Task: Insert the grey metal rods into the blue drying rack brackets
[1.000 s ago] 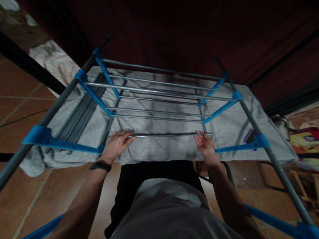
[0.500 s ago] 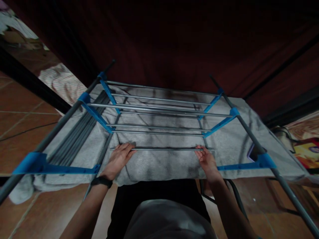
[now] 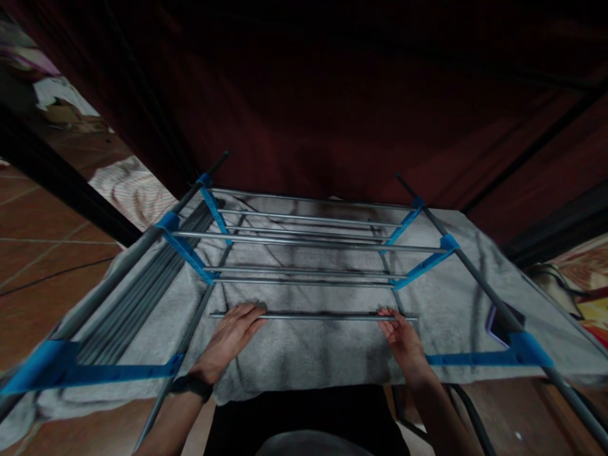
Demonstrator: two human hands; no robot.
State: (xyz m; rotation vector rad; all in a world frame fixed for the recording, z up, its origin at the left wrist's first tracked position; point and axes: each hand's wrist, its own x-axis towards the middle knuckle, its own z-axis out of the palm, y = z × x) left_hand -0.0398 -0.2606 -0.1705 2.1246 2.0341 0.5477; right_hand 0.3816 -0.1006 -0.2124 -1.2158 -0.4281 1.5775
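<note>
While gripping loose grey metal tube (image 3: 323,316) near its left end with left hand (image 3: 231,337) curled over it, held its right end in loosely curled, upturned right hand (image 3: 403,339). Positioned tube crosswise over grey cloth (image 3: 327,361), nearside of fitted crossbars (image 3: 308,242) on blue-bracketed rack (image 3: 427,268). Noted more tubes (image 3: 142,297) bundled at left.

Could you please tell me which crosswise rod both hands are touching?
The front rod, nearest the person: the left hand and right hand hold it near its ends, while the other crosswise rods run between blue brackets.
</note>
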